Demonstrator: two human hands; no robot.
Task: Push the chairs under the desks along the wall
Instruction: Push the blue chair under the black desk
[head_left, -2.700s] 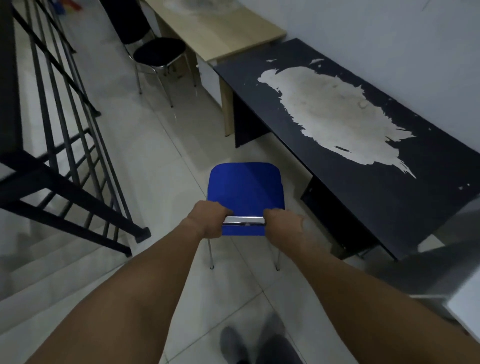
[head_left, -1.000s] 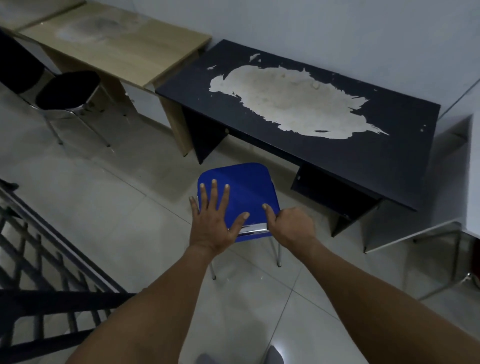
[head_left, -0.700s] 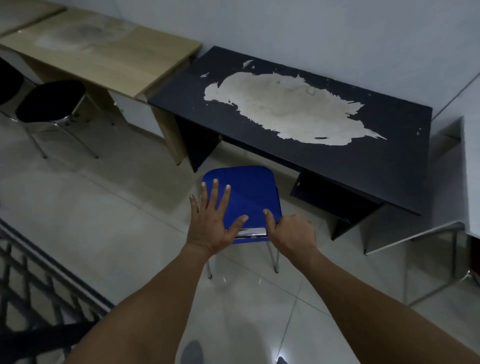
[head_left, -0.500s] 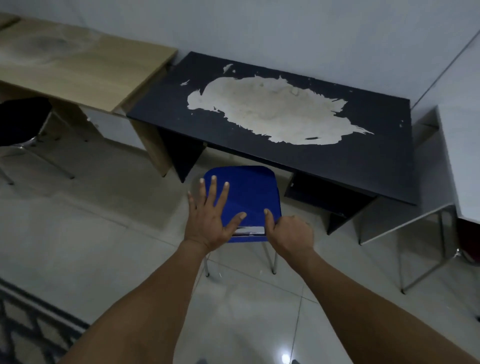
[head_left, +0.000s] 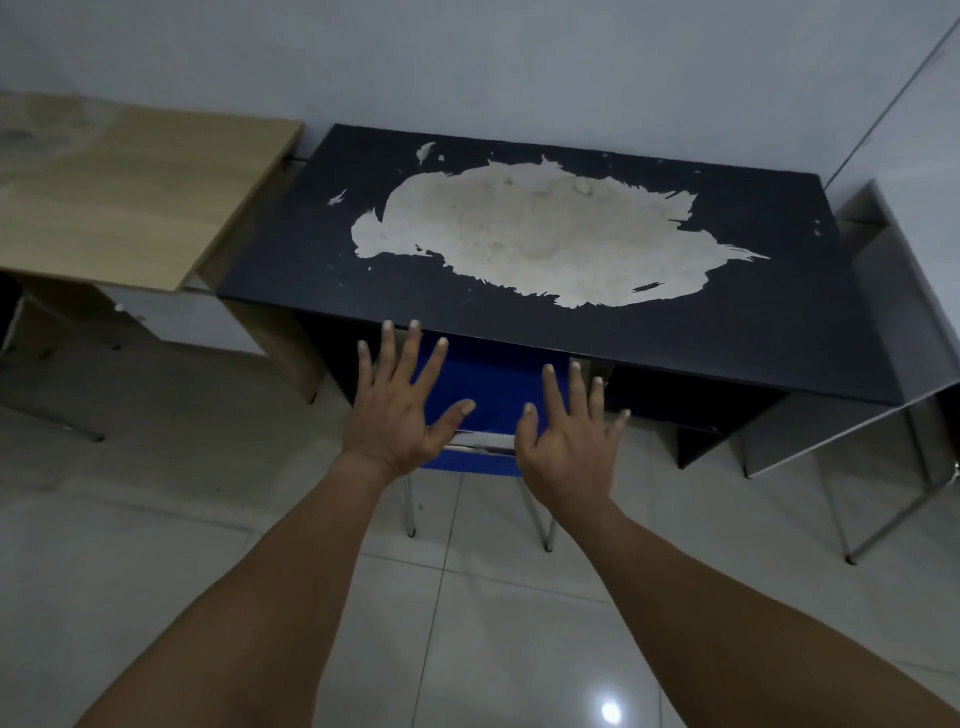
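A blue chair (head_left: 491, 387) with thin metal legs stands partly under the black desk (head_left: 779, 322), whose top has a large worn pale patch. The seat's far part is hidden beneath the desk edge; the near edge and chrome bar still show. My left hand (head_left: 400, 410) is flat with fingers spread over the chair's left side. My right hand (head_left: 566, 441) is also spread open over its right near corner. Neither hand grips anything.
A light wooden desk (head_left: 130, 197) adjoins the black one on the left. A grey table with metal legs (head_left: 893, 291) stands at the right. The wall runs behind the desks. Glossy floor tiles (head_left: 467, 649) lie below my arms.
The chair has slid forward under the black desk. My right hand has let go of the chair's bar and opened flat. The view has swung to face the desk squarely.
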